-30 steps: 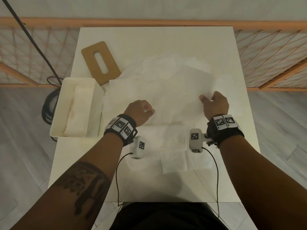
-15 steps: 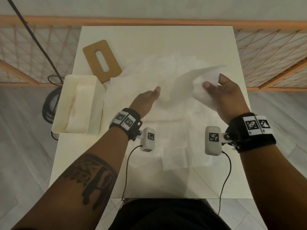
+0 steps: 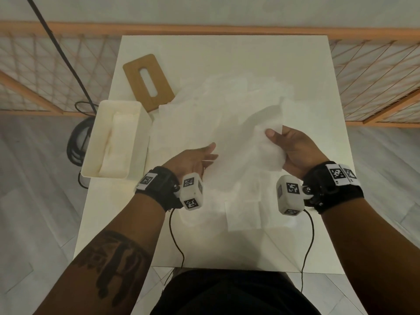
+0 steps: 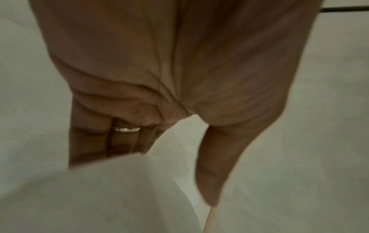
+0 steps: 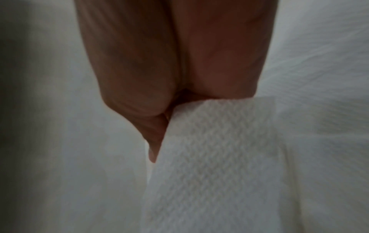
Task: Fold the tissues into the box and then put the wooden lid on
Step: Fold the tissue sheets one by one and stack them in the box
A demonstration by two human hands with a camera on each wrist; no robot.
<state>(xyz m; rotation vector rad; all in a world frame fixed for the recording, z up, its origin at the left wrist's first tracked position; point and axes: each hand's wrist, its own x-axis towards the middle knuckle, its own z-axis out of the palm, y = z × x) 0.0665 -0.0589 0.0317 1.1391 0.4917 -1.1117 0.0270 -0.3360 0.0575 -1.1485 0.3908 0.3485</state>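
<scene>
A white tissue (image 3: 247, 151) is held up above the table's middle. My right hand (image 3: 284, 142) grips its right edge, thumb on top; the right wrist view shows the embossed tissue (image 5: 215, 157) covering the fingers. My left hand (image 3: 204, 153) has straight fingers against the sheet's left edge, and in the left wrist view the tissue (image 4: 119, 197) hides the fingertips while the thumb stands apart. The white box (image 3: 139, 142) at the left table edge holds folded tissues (image 3: 116, 144). The wooden lid (image 3: 147, 81) with its slot lies flat behind the box.
Several loose tissues (image 3: 216, 98) are spread over the white table (image 3: 227, 53), and a flat one (image 3: 245, 214) lies near me. An orange lattice railing (image 3: 375, 71) runs behind. A black cable coil (image 3: 76, 142) lies on the floor left of the box.
My right hand has lifted the tissue's right edge off the table and drawn it toward me. My left hand went from curled to straight fingers and moved right against the sheet.
</scene>
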